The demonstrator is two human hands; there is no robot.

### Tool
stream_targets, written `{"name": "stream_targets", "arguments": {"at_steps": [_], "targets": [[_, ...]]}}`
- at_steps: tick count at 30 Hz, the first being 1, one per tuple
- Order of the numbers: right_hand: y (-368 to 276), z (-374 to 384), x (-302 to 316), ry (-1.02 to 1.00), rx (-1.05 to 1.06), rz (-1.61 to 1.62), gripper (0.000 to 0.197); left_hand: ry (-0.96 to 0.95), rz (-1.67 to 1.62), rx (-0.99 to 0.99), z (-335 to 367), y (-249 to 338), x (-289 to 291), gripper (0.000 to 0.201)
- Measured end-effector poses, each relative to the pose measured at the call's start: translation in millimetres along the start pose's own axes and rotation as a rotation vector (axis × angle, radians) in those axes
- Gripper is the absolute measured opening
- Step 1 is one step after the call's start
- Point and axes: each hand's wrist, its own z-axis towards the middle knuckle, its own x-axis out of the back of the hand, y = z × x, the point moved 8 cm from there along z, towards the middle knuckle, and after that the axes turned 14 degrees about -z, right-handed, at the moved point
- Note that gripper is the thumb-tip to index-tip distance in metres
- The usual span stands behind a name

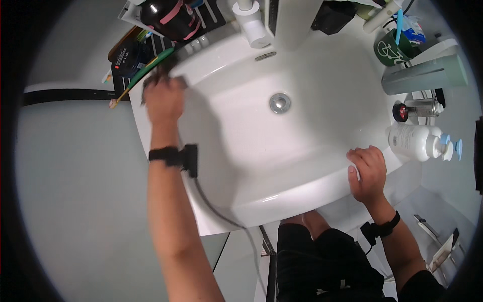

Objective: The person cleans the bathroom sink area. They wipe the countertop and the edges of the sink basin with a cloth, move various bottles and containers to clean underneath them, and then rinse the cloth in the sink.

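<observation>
At the left edge of the white washbasin [274, 141], my left hand [163, 100] presses down on a dark grey, cloth-like piece [178, 82] and grips it. Blur and the hand itself hide most of that piece. Just beyond the fingers lies a long green and yellow brush-like stick [151, 65], slanting along the rim. On the basin's near right rim rests my right hand [370, 173], its fingers curled in and nothing visible in them.
A round metal drain [280, 102] sits mid-basin. Along the right side stand a white pump bottle [412, 142], a spray can [422, 108], a translucent tumbler [422, 75] and a green cup [392, 48]. A dark bottle [171, 19] and white faucet [251, 25] are at the back.
</observation>
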Motion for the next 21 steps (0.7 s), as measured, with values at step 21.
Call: {"name": "stream_targets", "arguments": {"at_steps": [21], "targets": [[5, 2, 6, 0.051, -0.039, 0.022, 0.028, -0.066, -0.181, 0.062, -54, -29, 28, 0.062]]}}
